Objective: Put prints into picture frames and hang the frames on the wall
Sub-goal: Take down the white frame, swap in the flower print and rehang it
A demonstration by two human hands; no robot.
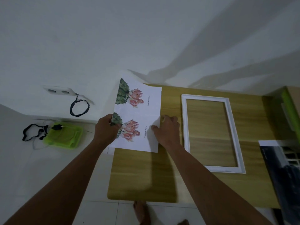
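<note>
A white sheet (pixel 146 109) printed with two cactus-flower pictures is held over the left part of the wooden table (pixel 142 174). My left hand (pixel 106 129) grips its left edge, thumb on top. My right hand (pixel 167 129) pinches its right edge, fingers curled on the paper. An empty white picture frame (pixel 231 120) lies flat on the table to the right of my right hand, the wood showing through it.
A dark print or sheet (pixel 282 168) lies at the table's right edge. On the floor at left sit a green tray (pixel 65 138) with black cables and a wall socket (pixel 60 91). Bare feet (pixel 142 211) stand below the table's front edge.
</note>
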